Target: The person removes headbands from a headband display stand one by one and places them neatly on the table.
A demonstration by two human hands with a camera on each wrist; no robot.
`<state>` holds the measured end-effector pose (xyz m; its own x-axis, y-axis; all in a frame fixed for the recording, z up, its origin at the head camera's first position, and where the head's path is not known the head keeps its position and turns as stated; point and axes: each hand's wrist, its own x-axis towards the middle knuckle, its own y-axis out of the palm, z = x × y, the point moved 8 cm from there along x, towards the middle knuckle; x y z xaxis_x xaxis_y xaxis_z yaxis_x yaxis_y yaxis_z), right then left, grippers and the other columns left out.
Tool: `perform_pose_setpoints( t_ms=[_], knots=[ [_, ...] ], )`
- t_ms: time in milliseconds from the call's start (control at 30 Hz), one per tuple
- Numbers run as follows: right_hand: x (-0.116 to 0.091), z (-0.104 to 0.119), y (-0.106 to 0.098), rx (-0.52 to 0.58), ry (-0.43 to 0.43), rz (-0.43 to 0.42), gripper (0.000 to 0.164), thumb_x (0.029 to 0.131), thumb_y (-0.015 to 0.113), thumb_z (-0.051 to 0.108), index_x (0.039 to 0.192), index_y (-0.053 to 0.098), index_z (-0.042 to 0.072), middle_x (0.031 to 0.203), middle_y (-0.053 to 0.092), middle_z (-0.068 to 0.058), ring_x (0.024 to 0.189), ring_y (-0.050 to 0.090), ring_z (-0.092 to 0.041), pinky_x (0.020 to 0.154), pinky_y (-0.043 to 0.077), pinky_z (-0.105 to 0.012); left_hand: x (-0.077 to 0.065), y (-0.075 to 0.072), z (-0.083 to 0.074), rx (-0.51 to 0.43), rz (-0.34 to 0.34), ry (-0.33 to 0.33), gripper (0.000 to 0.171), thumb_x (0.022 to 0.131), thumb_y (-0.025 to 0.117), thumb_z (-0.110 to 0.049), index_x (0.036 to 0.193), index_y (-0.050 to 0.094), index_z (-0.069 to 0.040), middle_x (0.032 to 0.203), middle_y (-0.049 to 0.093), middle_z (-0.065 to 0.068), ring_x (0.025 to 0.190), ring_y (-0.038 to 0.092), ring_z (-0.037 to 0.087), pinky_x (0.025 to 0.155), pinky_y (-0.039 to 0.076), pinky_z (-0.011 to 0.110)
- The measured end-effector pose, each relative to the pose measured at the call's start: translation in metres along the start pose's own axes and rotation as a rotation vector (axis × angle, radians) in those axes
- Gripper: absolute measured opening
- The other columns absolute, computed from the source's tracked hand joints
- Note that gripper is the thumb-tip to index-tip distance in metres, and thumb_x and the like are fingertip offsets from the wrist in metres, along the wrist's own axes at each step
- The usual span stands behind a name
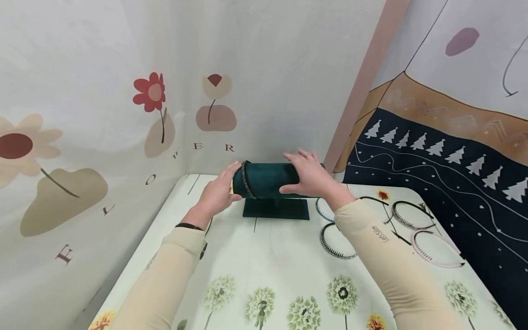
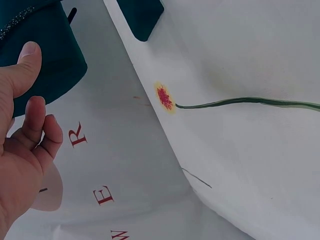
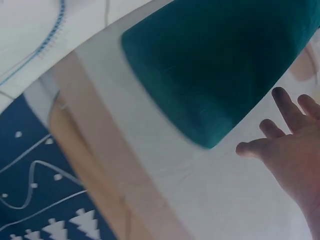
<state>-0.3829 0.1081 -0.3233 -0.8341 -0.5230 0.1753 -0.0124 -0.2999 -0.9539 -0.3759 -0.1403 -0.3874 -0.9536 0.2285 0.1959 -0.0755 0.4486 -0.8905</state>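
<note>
A dark green velvet roll-shaped display stand (image 1: 270, 178) stands on its flat base (image 1: 276, 209) toward the back of the table. Around the roll's left end sits a dark beaded headband (image 1: 245, 181), its glittery beads also visible in the left wrist view. My left hand (image 1: 217, 193) holds the roll at that end, thumb (image 2: 31, 60) against the velvet in the left wrist view; some fingertips are hidden behind it. Over the right part of the roll, my right hand (image 1: 310, 176) has its fingers spread. The right wrist view shows those fingers (image 3: 285, 107) beside the roll's edge, gripping nothing.
Several headbands lie on the right side of the table, among them a black toothed one (image 1: 336, 247) and a pale pink one (image 1: 437, 261). A dark object (image 1: 203, 251) is partly hidden by my left forearm. Printed curtains (image 1: 280, 82) stand close behind the table.
</note>
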Motion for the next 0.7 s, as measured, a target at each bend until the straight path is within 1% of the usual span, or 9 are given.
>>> perform_pose_setpoints(
  t_ms=[67, 100, 333, 400, 467, 567, 700],
  knots=[
    [0.006, 0.013, 0.004, -0.045, -0.026, 0.005, 0.108, 0.087, 0.084, 0.061, 0.169, 0.031, 0.015, 0.175, 0.036, -0.009, 0.167, 0.014, -0.039, 0.135, 0.004, -0.069, 0.000, 0.000, 0.000, 0.004, -0.002, 0.005, 0.105, 0.094, 0.085, -0.022, 0.172, 0.016, -0.024, 0.181, 0.018, 0.003, 0.100, 0.070, 0.036, 0.102, 0.061, 0.052],
    [0.008, 0.020, 0.007, -0.070, -0.037, 0.009, 0.110, 0.086, 0.084, 0.062, 0.170, 0.029, 0.016, 0.175, 0.035, -0.008, 0.168, 0.014, -0.038, 0.135, 0.003, -0.069, 0.000, -0.001, 0.000, 0.004, -0.001, 0.005, 0.105, 0.094, 0.085, -0.022, 0.172, 0.016, -0.024, 0.181, 0.019, 0.003, 0.101, 0.070, 0.037, 0.102, 0.061, 0.053],
    [0.029, 0.066, 0.026, -0.223, -0.077, 0.042, 0.123, 0.080, 0.084, 0.070, 0.172, 0.020, 0.020, 0.175, 0.037, -0.007, 0.169, 0.012, -0.035, 0.136, 0.003, -0.067, -0.002, -0.001, 0.003, -0.004, 0.008, -0.003, 0.105, 0.094, 0.085, -0.023, 0.172, 0.016, -0.025, 0.181, 0.018, 0.002, 0.121, 0.067, 0.043, 0.110, 0.056, 0.058],
    [0.035, 0.075, 0.031, -0.255, -0.082, 0.056, 0.126, 0.079, 0.083, 0.073, 0.173, 0.018, 0.019, 0.174, 0.037, -0.007, 0.168, 0.012, -0.036, 0.136, 0.003, -0.068, -0.002, -0.001, 0.003, 0.002, 0.008, -0.001, 0.105, 0.094, 0.085, -0.023, 0.172, 0.016, -0.025, 0.181, 0.018, 0.002, 0.123, 0.067, 0.044, 0.109, 0.057, 0.059],
    [0.041, 0.083, 0.036, -0.282, -0.083, 0.068, 0.128, 0.078, 0.082, 0.075, 0.173, 0.018, 0.019, 0.174, 0.038, -0.008, 0.168, 0.012, -0.037, 0.135, 0.005, -0.069, -0.002, -0.001, 0.003, 0.011, 0.010, -0.002, 0.104, 0.094, 0.085, -0.023, 0.172, 0.015, -0.024, 0.181, 0.017, 0.003, 0.120, 0.068, 0.044, 0.107, 0.058, 0.058],
    [0.051, 0.088, 0.040, -0.296, -0.062, 0.084, 0.130, 0.076, 0.083, 0.076, 0.173, 0.016, 0.020, 0.174, 0.038, -0.009, 0.168, 0.012, -0.038, 0.135, 0.006, -0.070, -0.002, -0.001, 0.002, 0.019, 0.011, -0.006, 0.104, 0.095, 0.084, -0.023, 0.172, 0.015, -0.023, 0.181, 0.018, 0.003, 0.120, 0.067, 0.044, 0.106, 0.058, 0.058],
    [0.062, 0.090, 0.041, -0.242, -0.027, 0.094, 0.132, 0.075, 0.088, 0.070, 0.173, 0.014, 0.021, 0.175, 0.036, -0.008, 0.168, 0.012, -0.038, 0.134, 0.008, -0.073, -0.001, -0.003, -0.001, 0.021, 0.009, 0.000, 0.102, 0.095, 0.084, -0.022, 0.172, 0.016, -0.021, 0.180, 0.019, 0.005, 0.122, 0.067, 0.046, 0.106, 0.057, 0.060]
  ],
)
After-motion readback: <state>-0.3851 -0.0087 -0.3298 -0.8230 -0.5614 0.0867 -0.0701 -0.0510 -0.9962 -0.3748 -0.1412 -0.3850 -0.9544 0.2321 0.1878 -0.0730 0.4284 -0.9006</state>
